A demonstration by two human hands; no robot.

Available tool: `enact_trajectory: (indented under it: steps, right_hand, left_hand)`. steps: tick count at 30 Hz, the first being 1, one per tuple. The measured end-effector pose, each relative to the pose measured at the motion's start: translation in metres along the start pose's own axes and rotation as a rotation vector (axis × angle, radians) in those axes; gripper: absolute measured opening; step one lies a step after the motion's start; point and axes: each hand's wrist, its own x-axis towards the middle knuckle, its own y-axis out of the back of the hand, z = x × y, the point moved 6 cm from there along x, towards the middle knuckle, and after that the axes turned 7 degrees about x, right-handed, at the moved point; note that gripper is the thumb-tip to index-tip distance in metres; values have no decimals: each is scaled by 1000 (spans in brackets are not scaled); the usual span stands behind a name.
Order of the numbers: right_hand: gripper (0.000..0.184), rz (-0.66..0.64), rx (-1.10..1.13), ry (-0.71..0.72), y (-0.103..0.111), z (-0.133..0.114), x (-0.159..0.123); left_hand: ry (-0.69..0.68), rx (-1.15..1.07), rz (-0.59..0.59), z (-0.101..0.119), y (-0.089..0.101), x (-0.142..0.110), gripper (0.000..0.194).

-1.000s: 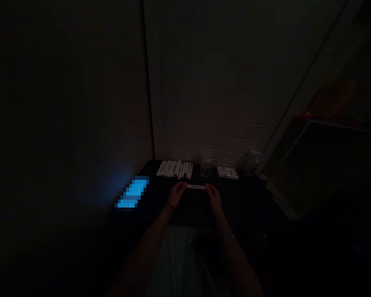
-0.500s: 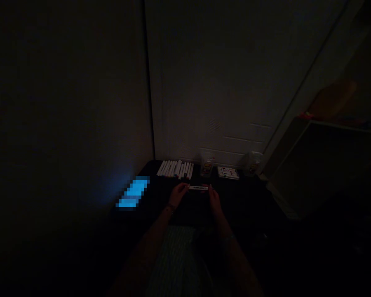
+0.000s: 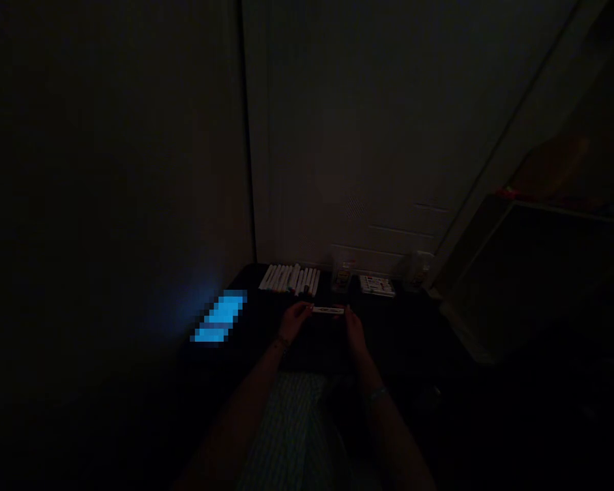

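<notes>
**Two-handed hold at the table edge, dim light.** I am holding a white marker [image 3: 328,311] level in front of me, its length running side to side, above the black tabletop [image 3: 250,279]. My left hand [image 3: 297,322] is gripping the marker's left end, and my right hand [image 3: 355,333] is gripping its right end. Both hands are narrowed onto the barrel, though the dark hides which fingers are touching it. Dark print is showing along the barrel, too small to read.

**Surroundings.** Beyond my hands, a row of white markers [image 3: 289,280] is lying side by side near the wall, with the marker I am holding well clear of it. To the right of the row, a clear plastic container [image 3: 342,278], a flat printed pack [image 3: 377,286] and a second clear container [image 3: 417,271] are standing along the back of the table. To the left of my hands, a glowing blue rectangle [image 3: 220,317] is blurred past telling what it is. A bracelet [image 3: 280,344] is circling my left wrist, and a pale band [image 3: 376,394] is circling my right.

**Step in hand.** I judge this to be two-handed handling of a single marker, apart from the row. Any move from this hold calls for both hands working together, since each is gripping one end.
</notes>
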Motion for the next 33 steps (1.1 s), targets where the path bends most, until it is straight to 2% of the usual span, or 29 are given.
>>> enact_trajectory:
  steps: [6, 14, 21, 33]
  right_hand:
    - [51, -5, 13, 27, 0, 2, 3]
    - [47, -8, 61, 12, 1, 5, 1]
    - [48, -16, -17, 52, 3, 6, 2]
    - [49, 60, -90, 71, 8, 2, 2]
  left_hand:
    - [0, 16, 10, 1, 0, -1, 34]
    - [-14, 18, -51, 2, -4, -2, 37]
    - [-12, 37, -29, 1, -3, -2, 37]
    - [29, 96, -77, 5, -7, -4, 38]
